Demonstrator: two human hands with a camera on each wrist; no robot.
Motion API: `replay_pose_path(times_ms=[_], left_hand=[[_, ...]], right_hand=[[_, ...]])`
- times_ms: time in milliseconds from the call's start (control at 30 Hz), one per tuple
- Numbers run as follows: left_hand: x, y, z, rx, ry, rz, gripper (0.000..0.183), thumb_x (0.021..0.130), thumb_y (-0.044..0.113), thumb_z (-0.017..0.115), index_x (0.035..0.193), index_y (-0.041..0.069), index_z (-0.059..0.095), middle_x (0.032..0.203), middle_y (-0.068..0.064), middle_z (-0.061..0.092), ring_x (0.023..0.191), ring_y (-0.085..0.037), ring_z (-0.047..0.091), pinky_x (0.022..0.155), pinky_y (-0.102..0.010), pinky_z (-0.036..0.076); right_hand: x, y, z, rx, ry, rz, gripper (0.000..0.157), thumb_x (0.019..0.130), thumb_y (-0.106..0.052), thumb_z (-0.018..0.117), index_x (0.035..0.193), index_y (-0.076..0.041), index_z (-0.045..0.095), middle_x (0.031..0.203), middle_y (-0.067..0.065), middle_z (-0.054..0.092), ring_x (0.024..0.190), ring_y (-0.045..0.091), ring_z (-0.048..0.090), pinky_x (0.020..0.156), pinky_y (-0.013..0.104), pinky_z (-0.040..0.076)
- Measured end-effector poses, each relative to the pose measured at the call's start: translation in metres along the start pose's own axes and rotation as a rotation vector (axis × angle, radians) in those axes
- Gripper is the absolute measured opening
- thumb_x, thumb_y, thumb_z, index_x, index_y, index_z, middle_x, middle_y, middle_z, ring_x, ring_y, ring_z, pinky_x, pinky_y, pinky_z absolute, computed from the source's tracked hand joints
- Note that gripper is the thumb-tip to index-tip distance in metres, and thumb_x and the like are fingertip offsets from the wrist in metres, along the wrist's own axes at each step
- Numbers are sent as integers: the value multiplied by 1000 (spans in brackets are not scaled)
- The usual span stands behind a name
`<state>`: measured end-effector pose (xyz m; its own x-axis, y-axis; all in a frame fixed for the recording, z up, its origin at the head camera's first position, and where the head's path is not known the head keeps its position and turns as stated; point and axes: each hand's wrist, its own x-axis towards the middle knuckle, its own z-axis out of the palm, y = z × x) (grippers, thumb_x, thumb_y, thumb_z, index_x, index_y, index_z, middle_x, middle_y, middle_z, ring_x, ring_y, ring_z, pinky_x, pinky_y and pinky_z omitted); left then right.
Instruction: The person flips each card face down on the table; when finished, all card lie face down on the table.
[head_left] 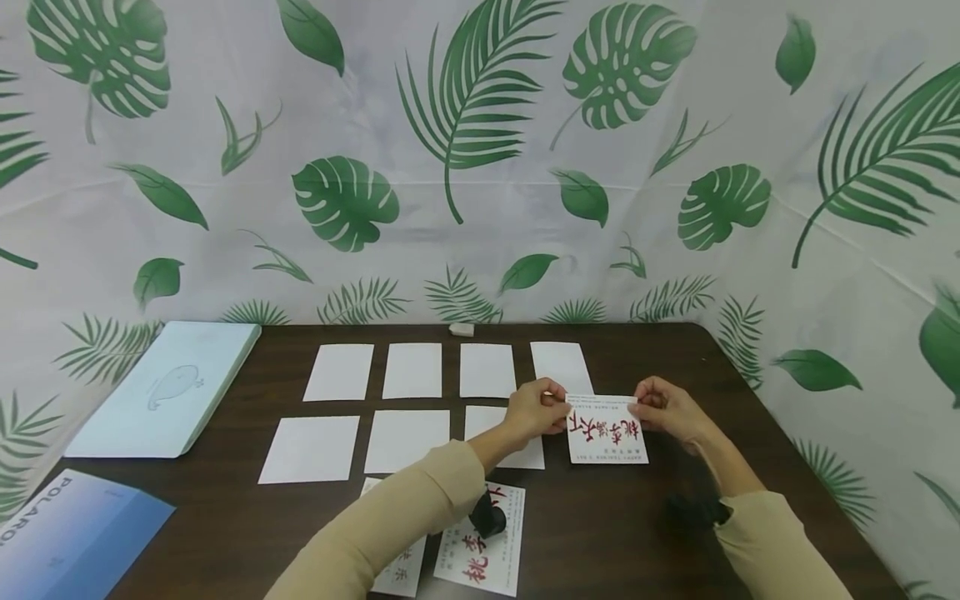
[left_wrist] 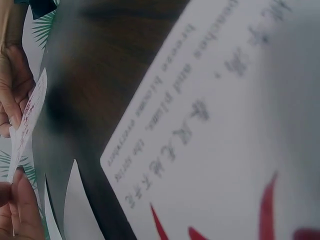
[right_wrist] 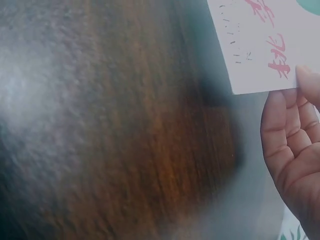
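A white card (head_left: pixel 607 454) with red brush characters is held up between both hands, its printed face toward me, above the right end of the front row. My left hand (head_left: pixel 536 412) pinches its upper left corner. At the opposite upper corner, my right hand (head_left: pixel 671 412) pinches it between thumb and fingers; the right wrist view shows that thumb (right_wrist: pixel 309 85) on the printed face. Beside the left hand lie blank white cards (head_left: pixel 562 367) in two rows. Under my left forearm are two more printed cards, one with red characters (head_left: pixel 506 571) and one partly hidden (head_left: pixel 401 575).
A light blue box (head_left: pixel 135 417) with a whale-like drawing stands at the table's left. Nearer is a blue box (head_left: pixel 97 542) lettered POLARO. A small white object (head_left: pixel 462 330) sits at the back edge of the dark wooden table (head_left: pixel 600 533), before a leaf-patterned cloth (head_left: pixel 495 242).
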<state>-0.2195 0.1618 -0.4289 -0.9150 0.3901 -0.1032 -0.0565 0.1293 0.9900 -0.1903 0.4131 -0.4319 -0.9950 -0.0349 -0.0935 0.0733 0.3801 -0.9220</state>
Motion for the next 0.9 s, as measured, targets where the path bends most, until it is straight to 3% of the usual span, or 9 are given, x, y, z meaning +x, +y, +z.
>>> replay_pose_path(times_ms=[267, 667, 767, 900], left_hand=[[-1, 2, -2, -25, -27, -2, 18, 81, -7, 61, 99, -7, 59, 66, -1, 56, 52, -8, 58, 53, -24, 57], [-2, 1, -4, -57, -26, -12, 18, 80, -9, 61, 98, -8, 59, 65, -2, 57, 51, -8, 58, 53, -24, 57], [-3, 1, -5, -59, -24, -13, 18, 80, -9, 61, 97, -8, 59, 65, -2, 58, 51, -8, 58, 52, -24, 57], [-3, 3, -7, -55, -9, -6, 17, 79, -9, 60, 96, -8, 59, 66, -3, 59, 50, -8, 57, 51, -23, 56]], right_hand=[[0, -3, 7, -11, 11, 40, 25, 87, -4, 64, 100, 5, 44, 78, 1, 51, 71, 11, 54, 61, 26, 54], [-2, -5, 15, -13, 66, 68, 24, 86, -2, 64, 98, 8, 46, 74, 0, 52, 67, 12, 55, 60, 27, 55], [-4, -9, 18, -84, 103, 61, 23, 87, -4, 64, 100, 8, 49, 77, 4, 56, 69, 13, 56, 62, 27, 56], [-9, -21, 27, -275, 267, 2, 22, 89, -9, 63, 103, 5, 53, 86, 11, 59, 72, 13, 56, 63, 24, 56]])
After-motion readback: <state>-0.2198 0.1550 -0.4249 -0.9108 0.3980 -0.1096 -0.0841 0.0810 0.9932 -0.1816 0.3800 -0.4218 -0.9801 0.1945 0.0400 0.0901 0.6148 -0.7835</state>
